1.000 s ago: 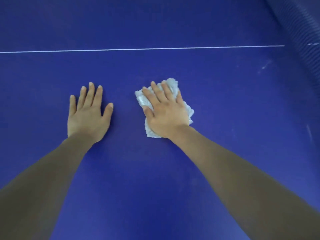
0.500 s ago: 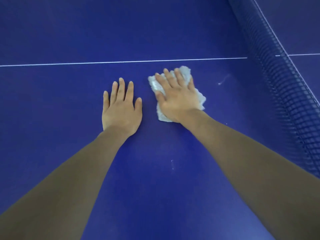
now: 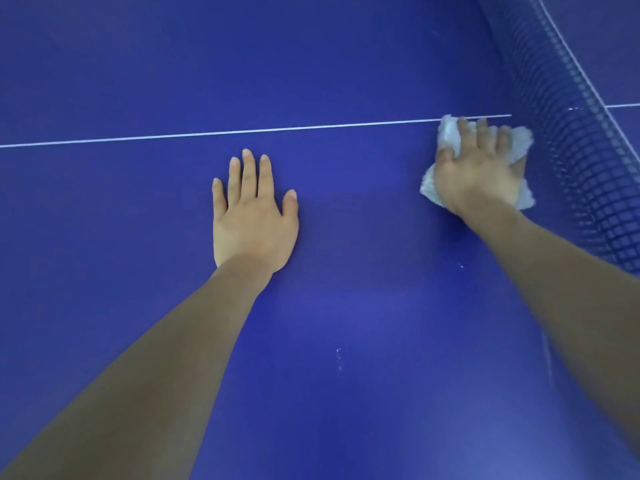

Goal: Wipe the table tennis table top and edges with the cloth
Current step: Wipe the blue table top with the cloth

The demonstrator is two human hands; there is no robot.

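Blue table (image 3: 346,64): right hand (image 3: 479,178) slid cloth (image 3: 450,133) netward.

Your worktop (image 3: 138,64) is a deep, even blue, crossed by one thin white line (image 3: 242,131) and flecked with a few small pale specks (image 3: 338,358). The cloth (image 3: 450,133) you see is white and fluffy, and the net (image 3: 571,150) is a dark blue grid of small squares

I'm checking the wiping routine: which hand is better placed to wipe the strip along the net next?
Right. The right hand already presses the cloth beside the net; the left hand lies flat and bare on the table top.
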